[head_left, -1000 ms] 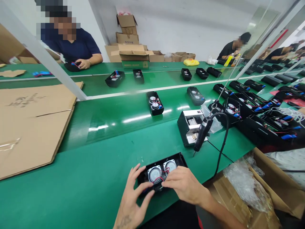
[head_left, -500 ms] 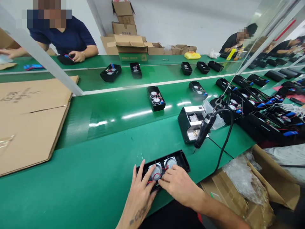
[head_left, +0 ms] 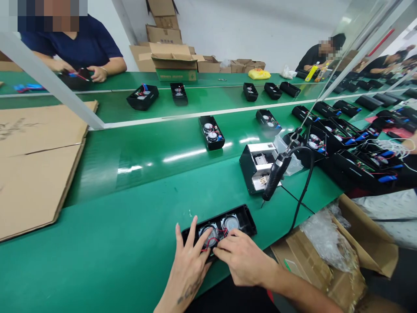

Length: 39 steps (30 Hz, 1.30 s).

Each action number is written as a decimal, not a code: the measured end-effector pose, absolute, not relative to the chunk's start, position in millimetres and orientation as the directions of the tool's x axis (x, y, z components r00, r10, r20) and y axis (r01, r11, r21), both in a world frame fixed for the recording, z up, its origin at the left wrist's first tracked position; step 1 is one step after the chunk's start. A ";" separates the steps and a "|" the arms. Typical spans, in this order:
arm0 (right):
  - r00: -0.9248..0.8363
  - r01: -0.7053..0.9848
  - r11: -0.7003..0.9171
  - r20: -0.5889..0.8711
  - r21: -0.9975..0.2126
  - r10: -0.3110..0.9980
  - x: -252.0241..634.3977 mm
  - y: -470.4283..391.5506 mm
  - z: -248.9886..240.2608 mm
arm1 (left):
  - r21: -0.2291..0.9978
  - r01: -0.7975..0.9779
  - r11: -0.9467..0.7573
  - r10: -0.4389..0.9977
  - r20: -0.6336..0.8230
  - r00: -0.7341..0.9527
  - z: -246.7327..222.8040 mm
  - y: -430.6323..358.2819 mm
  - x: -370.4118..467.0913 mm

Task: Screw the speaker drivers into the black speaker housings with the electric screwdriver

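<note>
On the green worktop right in front of me lies a long black speaker housing [head_left: 248, 221], its inside facing up. Two round speakers with silvery backs sit in it, a left speaker [head_left: 204, 235] and a right speaker [head_left: 230, 223]. A red wire [head_left: 212, 239] loops over the left one. My left hand [head_left: 190, 256] rests on the housing's left end, fingers spread across the left speaker. My right hand [head_left: 243, 256] has its fingers pinched together at the wires near the close wall. The fingertips partly hide what they grip.
An electric screwdriver [head_left: 276, 176] hangs beside a black-and-silver machine [head_left: 256, 167]. Several black housings [head_left: 350, 167] crowd the right. Flat cardboard [head_left: 35, 174] lies left. An open carton [head_left: 306, 252] with plastic stands low at right. A co-worker [head_left: 74, 48] handles a housing across the bench.
The view has shifted slightly. My right fingers have moved a little at the wires; my left hand stays spread over the housing. The co-worker across has shifted their housing leftward.
</note>
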State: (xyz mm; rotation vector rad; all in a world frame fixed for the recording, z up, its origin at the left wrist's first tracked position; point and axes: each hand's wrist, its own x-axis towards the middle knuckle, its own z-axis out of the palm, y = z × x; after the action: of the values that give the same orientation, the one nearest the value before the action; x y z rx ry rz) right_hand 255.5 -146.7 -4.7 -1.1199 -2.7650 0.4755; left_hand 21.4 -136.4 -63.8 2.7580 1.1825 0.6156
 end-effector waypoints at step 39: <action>-0.695 0.700 0.573 -0.218 -0.427 0.686 238.7 -33.0 25.7 | 0.713 0.629 -0.311 0.682 -0.293 0.670 5.5 -17.1 19.4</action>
State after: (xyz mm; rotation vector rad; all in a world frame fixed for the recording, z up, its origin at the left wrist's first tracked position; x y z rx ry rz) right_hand 238.7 -33.0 25.7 -1.2379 -2.8113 0.7820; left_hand 19.4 -17.1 5.5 2.0228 1.0132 0.0789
